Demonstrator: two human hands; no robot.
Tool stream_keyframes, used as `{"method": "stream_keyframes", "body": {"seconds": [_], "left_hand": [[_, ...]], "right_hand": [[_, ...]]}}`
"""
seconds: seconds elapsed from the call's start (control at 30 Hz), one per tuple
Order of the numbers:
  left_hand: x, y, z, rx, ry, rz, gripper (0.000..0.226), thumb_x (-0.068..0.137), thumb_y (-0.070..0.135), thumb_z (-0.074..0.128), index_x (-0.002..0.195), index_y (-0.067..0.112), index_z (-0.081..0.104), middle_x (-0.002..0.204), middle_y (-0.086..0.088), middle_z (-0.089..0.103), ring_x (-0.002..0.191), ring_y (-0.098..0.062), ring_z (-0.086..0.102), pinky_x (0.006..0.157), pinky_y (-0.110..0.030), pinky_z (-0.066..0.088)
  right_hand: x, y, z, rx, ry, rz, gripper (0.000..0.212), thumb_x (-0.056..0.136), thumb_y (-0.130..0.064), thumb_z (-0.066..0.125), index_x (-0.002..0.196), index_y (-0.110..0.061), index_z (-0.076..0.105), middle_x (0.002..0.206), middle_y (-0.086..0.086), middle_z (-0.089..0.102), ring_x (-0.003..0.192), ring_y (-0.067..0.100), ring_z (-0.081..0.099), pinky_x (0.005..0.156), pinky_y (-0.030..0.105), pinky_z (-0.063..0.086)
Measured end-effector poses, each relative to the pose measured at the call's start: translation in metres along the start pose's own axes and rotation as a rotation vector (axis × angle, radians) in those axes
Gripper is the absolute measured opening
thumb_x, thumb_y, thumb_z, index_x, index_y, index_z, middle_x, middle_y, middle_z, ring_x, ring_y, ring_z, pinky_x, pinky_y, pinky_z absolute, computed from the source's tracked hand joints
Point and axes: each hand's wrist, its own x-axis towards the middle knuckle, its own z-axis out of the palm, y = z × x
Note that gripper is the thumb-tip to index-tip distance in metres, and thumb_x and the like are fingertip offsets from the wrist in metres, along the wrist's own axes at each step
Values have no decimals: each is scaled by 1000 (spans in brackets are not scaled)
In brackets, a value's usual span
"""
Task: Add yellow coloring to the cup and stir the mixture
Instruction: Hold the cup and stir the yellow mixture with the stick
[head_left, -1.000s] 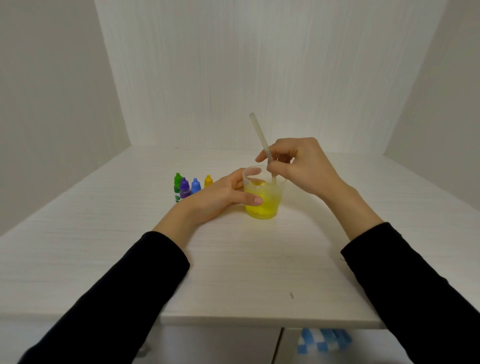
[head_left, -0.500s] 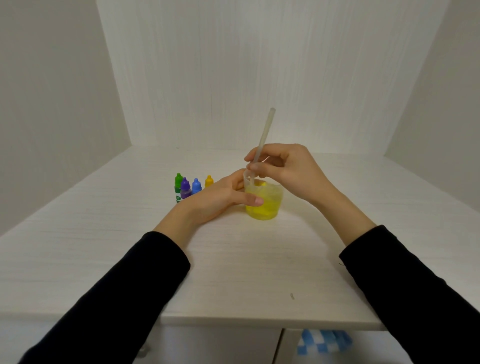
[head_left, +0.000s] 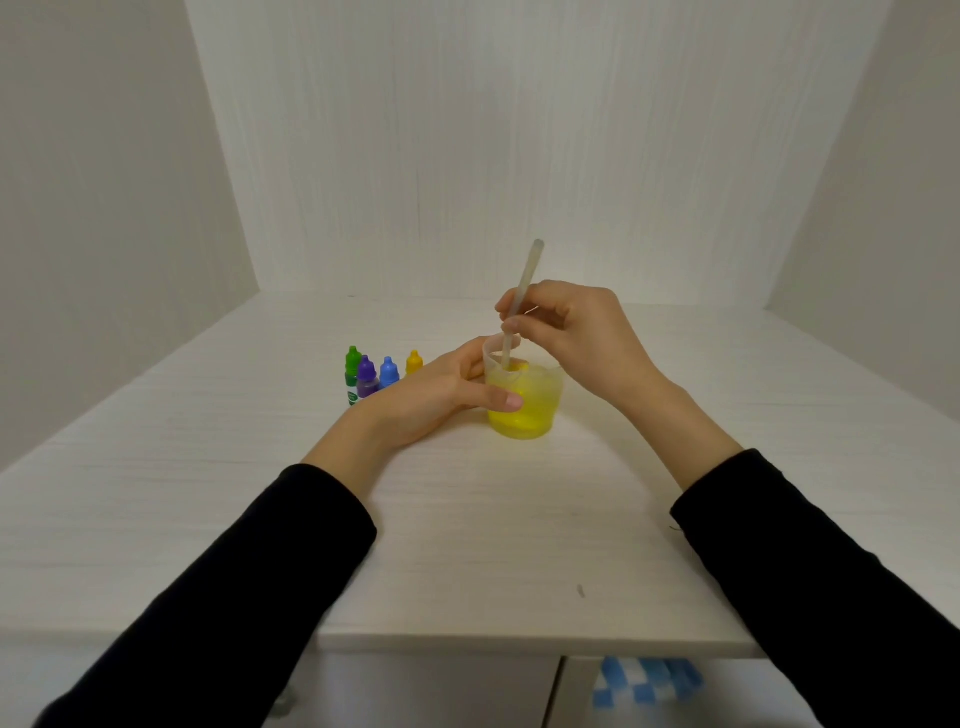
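Looking at the middle of the frame, I see the clear cup (head_left: 524, 397) with yellow liquid (head_left: 519, 415) sitting on the white table (head_left: 467, 545), and the left hand (head_left: 431, 397) is curled around its left side with the thumb across the front. I see the right hand (head_left: 571, 332), just above and right of the cup, pinching a pale stick (head_left: 519, 296) that leans up to the right with its low end down in the yellow liquid. Four little bottles, green (head_left: 352, 371), purple (head_left: 367, 378), blue (head_left: 388, 372) and yellow (head_left: 414, 362), stand close together left of the cup, behind the left hand.
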Motion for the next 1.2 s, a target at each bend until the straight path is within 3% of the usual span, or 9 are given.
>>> {"method": "stream_keyframes", "body": {"seconds": [0.17,0.37,0.57,0.77,0.83,0.93,1.03,1.2], "left_hand": [[1,-2,-2,-20,-8,8,63,82,0,66,136,22,43,140,-9,51,126,-19,53,107,-35,42],[2,-3,-3,-14,1,-18,78,76,8,72,145,19,36,133,3,55,121,-12,56,99,-27,47],[2,-3,-3,-15,8,-22,79,74,10,73,144,20,37,132,3,57,120,-11,57,98,-27,48],[1,-2,-1,-12,2,-13,77,78,4,71,145,18,35,137,-4,54,124,-16,55,104,-32,45],[0,-1,-1,-4,-1,-7,75,81,3,67,146,17,34,140,-7,52,127,-18,52,108,-36,41],[-1,0,0,8,-4,8,73,79,6,70,143,19,39,140,-8,51,128,-18,51,108,-36,41],[-1,0,0,18,-14,29,57,83,0,65,134,18,47,136,-4,54,122,-13,55,102,-30,46],[0,0,1,10,-8,30,58,84,-2,63,137,13,44,139,0,53,126,-14,52,102,-29,45]], "right_hand": [[2,1,-6,-122,-10,-35,15,89,-12,63,101,-15,71,90,-8,67,83,4,63,78,7,45],[0,-2,-15,-185,-27,-30,14,87,-11,63,95,-18,72,84,-9,64,77,7,59,78,22,48],[-2,-5,-22,-148,-57,-33,16,82,-8,65,87,-20,74,73,-14,61,66,1,52,69,17,40],[-5,-10,-23,0,-77,0,19,76,-2,66,81,-19,73,68,-2,66,62,7,60,64,14,45],[-5,-11,-21,69,-88,19,19,77,-1,66,81,-19,73,66,-3,67,62,7,64,65,13,45],[-6,-12,-17,100,-107,27,20,80,-3,66,81,-22,71,70,-2,70,67,12,67,70,24,51],[-5,-11,-13,98,-111,29,14,83,-8,67,86,-22,71,79,2,72,74,16,69,77,32,54],[-4,-10,-6,103,-85,59,11,85,-13,68,94,-19,72,83,-1,73,77,15,70,82,33,56]]}}
